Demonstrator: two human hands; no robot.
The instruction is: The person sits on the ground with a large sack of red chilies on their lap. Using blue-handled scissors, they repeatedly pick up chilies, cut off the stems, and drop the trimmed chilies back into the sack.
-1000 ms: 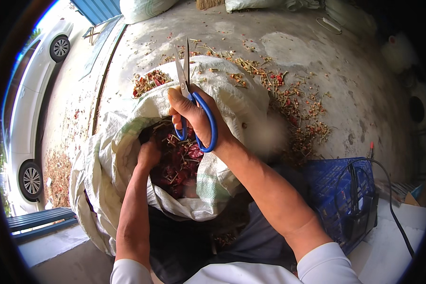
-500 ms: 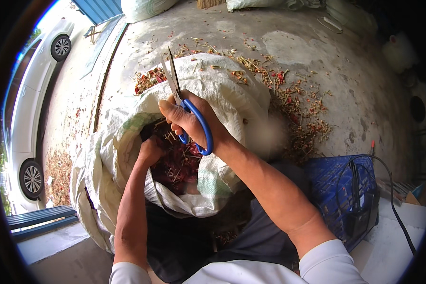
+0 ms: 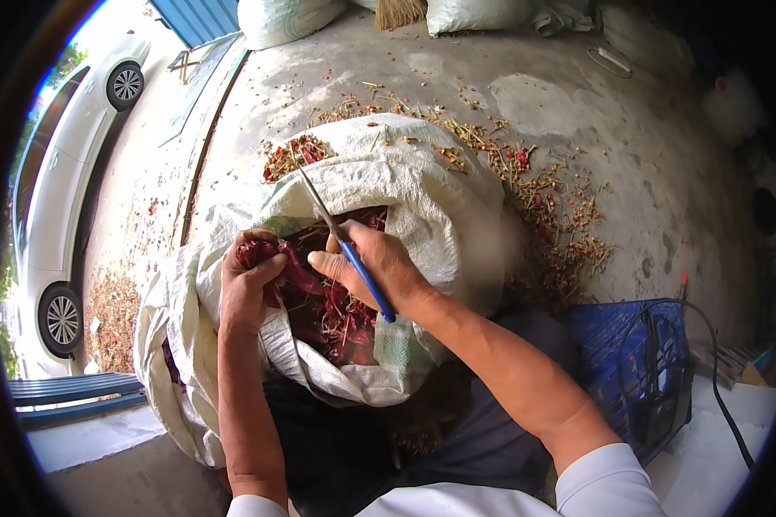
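Over the mouth of a white woven sack, my left hand pinches a small bunch of dark red dried chili peppers. My right hand grips a pair of scissors with blue handles. The blades look closed and point up and away, over the sack's far rolled rim. More dried chilies with pale stems lie inside the sack, just below both hands. The right thumb reaches toward the left hand's bunch; whether they touch I cannot tell.
Cut stems and red bits litter the concrete floor right of the sack, with a small heap beyond its rim. A blue plastic crate with a black cable stands at right. Full white sacks and a broom are at the back.
My left hand has come up out of the sack holding chilies. My right hand has lowered toward it, and the scissors have gone from slightly spread blades to closed ones.
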